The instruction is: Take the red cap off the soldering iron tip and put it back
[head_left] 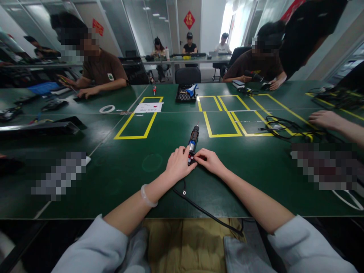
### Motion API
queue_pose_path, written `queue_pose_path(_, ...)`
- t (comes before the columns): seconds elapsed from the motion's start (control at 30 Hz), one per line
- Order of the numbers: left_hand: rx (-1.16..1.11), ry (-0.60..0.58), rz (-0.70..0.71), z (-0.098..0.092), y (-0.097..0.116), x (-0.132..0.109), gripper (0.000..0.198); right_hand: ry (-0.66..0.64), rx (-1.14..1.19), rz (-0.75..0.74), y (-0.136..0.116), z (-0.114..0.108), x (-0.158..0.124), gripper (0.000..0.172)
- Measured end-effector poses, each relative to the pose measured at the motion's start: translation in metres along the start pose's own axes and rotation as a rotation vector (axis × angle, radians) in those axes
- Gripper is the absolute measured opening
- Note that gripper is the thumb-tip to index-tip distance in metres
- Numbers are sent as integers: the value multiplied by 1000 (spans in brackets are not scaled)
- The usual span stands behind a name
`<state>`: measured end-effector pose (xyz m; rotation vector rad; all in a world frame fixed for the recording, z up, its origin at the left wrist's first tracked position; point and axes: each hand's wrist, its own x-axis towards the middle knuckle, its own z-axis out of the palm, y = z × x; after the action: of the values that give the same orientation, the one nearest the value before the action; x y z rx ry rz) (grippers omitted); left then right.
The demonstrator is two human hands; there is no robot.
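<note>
A black and blue electric screwdriver [193,138] lies on the green table [127,174], pointing away from me. Its black cable [204,212] trails off the near table edge. My left hand [178,165] rests curled against the tool's near end on the left side. My right hand [209,160] pinches the same near end from the right with its fingertips. Both hands meet at the tool's base. A pale bracelet [148,197] circles my left wrist.
Yellow taped rectangles [139,123] mark the table. A black tray [185,94] and a white paper [148,107] lie farther back. A tape ring [107,109] and dark gear sit left. Tangled cables [281,127] lie right, near another person's hand [325,119]. Other people sit across.
</note>
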<state>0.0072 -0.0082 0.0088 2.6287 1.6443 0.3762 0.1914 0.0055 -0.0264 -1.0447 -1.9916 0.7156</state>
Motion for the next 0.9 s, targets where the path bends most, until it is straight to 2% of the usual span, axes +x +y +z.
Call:
queue_pose_path(0.13, 85, 27, -31, 3, 4, 5, 62, -4, -3, 1, -4, -4, -1, 20)
queue_pose_path(0.27, 96, 19, -42, 4, 0, 6, 64, -18, 29, 17, -7, -5, -1, 19)
queue_pose_path(0.5, 121, -12, -66, -5, -28, 2, 65, -38, 32, 20, -3, -4, -1, 18)
queue_pose_path(0.67, 214, -20, -170, -15, -77, -1, 67, -47, 30, 36, -2, -5, -1, 16)
queue_pose_path(0.9, 266, -48, -402, -26, -173, -1, 69, -66, 34, 44, 0, -4, -1, 16)
